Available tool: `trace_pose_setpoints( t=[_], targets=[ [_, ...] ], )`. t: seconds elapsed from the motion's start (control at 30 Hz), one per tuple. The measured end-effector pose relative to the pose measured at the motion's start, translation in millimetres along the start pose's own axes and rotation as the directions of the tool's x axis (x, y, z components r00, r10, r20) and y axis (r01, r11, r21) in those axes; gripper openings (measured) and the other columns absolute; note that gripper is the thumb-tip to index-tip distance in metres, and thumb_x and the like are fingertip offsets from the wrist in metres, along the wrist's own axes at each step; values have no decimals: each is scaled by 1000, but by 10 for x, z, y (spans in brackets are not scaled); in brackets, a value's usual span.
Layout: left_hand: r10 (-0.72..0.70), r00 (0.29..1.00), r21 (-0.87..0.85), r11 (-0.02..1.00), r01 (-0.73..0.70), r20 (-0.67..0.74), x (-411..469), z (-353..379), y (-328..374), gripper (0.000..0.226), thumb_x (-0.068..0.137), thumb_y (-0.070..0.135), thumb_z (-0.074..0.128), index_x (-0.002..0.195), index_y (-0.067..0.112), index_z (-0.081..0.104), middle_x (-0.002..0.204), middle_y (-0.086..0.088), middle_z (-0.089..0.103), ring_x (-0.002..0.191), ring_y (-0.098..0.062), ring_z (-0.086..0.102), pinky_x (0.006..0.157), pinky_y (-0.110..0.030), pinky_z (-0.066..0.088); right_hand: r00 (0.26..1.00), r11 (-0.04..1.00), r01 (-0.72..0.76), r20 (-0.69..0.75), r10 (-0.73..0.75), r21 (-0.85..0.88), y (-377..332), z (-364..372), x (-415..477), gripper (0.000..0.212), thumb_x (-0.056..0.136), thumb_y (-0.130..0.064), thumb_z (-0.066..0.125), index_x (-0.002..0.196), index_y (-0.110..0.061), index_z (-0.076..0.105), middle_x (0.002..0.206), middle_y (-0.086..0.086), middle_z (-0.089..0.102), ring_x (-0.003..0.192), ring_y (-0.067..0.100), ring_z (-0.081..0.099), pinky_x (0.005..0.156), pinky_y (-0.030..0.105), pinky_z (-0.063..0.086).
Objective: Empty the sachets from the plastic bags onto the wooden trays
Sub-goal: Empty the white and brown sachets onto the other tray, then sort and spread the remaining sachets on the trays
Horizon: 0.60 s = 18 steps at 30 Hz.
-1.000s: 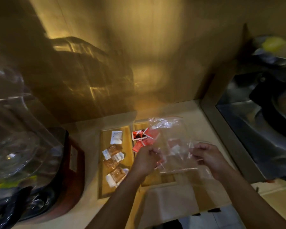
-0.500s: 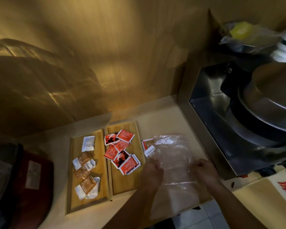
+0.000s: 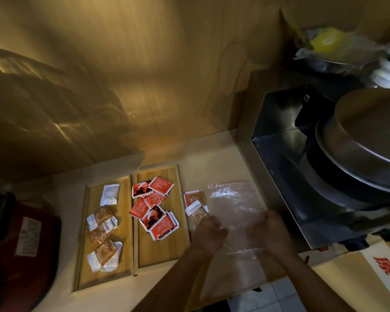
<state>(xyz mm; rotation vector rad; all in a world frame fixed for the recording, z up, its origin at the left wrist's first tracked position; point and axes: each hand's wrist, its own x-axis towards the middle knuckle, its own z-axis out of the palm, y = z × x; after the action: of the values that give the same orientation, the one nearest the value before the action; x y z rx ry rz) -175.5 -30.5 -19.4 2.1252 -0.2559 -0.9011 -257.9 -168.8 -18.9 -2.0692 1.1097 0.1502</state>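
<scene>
Clear plastic bag (image 3: 234, 212) lies flat on the bench (image 3: 216, 158), at 3 o'clock from the right wooden tray (image 3: 180, 221). Left hand (image 3: 208, 231) and right hand (image 3: 271, 230) pinch its side edges. Judged feather-light, limp, slippery; best held at corners. Loose brown sachets (image 3: 196, 206) lie beside it, untrayed. Steel appliance (image 3: 279, 188) crowds 3 o'clock; open room toward the trays at 9 o'clock.

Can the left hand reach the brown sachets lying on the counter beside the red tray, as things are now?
Probably yes. The left hand rests right at the near end of the brown sachets, with nothing between, though it first must release the plastic bag.
</scene>
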Motion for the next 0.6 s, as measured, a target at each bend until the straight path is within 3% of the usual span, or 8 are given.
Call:
trace_pose_setpoints(
  t=[0.03,0.13,0.23,0.4,0.53,0.6],
  targets=[
    [11,1000,20,1000,-10,-14,15,-34,2,23,83,21,56,101,8,63,109,-14,64,102,-30,61,87,-36,52,997,995,50,-53,-55,-84,-41,-6,-5,24,88,-15,52,111,-7,51,109,13,57,94,23,55,84,36,49],
    [99,986,66,994,-90,-136,47,-174,-35,21,85,19,51,87,5,67,96,-14,70,90,-26,65,80,-37,54,961,963,194,-159,-225,-188,-223,-30,31,32,84,-11,55,115,-4,53,118,18,54,107,32,52,89,39,44],
    [170,929,245,965,-90,-329,114,-340,-130,23,91,24,49,102,10,64,107,-10,66,99,-24,61,85,-37,49,941,937,330,-45,-337,-112,-474,-13,115,23,81,-5,54,103,-3,60,112,16,60,103,32,56,89,38,45],
    [256,885,528,849,-14,-388,222,-403,-258,40,89,32,54,124,13,52,123,-11,55,110,-25,50,91,-34,41,879,876,476,78,-470,-82,-833,209,327,12,82,-10,54,91,-10,62,101,11,66,93,28,60,82,39,49],
    [169,909,561,824,82,-381,280,-309,-266,57,84,47,56,129,14,46,128,-9,48,115,-26,46,98,-35,37,826,802,560,214,-522,-206,-1032,446,560,19,83,-18,54,98,-11,62,106,9,64,101,27,57,86,36,46],
    [148,884,568,809,149,-442,316,-272,-270,57,74,50,67,117,13,56,114,-9,57,104,-26,55,89,-36,45,803,752,595,242,-545,-282,-1090,542,645,21,83,-21,55,102,-12,61,109,7,64,104,26,54,87,34,41]
  ],
)
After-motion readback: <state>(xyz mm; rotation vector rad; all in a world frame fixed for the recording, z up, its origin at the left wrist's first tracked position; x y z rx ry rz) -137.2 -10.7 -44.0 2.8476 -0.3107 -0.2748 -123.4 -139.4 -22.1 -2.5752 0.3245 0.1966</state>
